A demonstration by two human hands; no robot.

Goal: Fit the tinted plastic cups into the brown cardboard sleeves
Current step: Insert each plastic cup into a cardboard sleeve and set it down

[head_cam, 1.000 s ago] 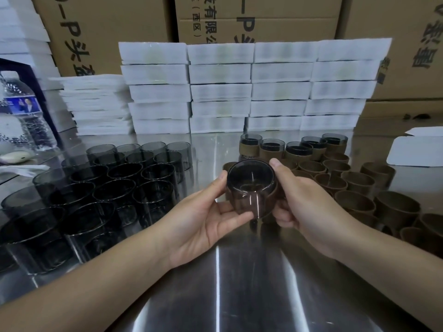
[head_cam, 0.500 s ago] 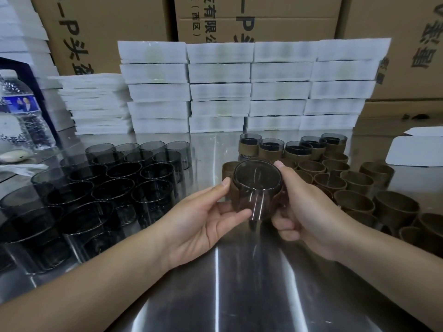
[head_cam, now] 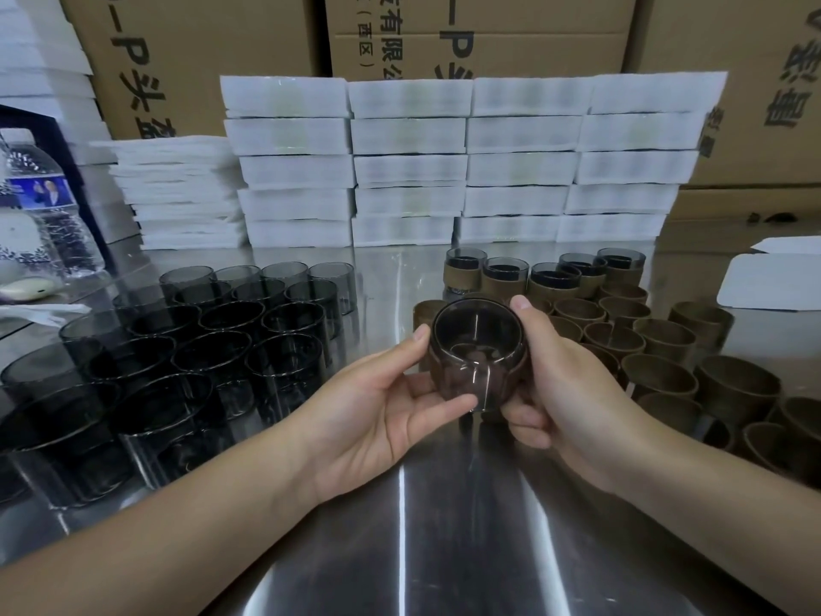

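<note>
Tinted plastic cup [head_cam: 477, 349], smoky and see-through, sits tilted above the steel table [head_cam: 444, 549], mouth toward the camera, a brown cardboard sleeve [head_cam: 511, 384] around its far part. Left hand [head_cam: 391, 420] pinches its near wall with thumb and fingers; right hand [head_cam: 573, 393] curls around the sleeve side. Bare cups [head_cam: 177, 357] crowd the left, empty sleeves [head_cam: 657, 349] the right, sleeved cups [head_cam: 542, 273] just behind.

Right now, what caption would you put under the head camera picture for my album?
Left hand and right hand hold one tinted cup between bare cups and empty brown sleeves.
</note>
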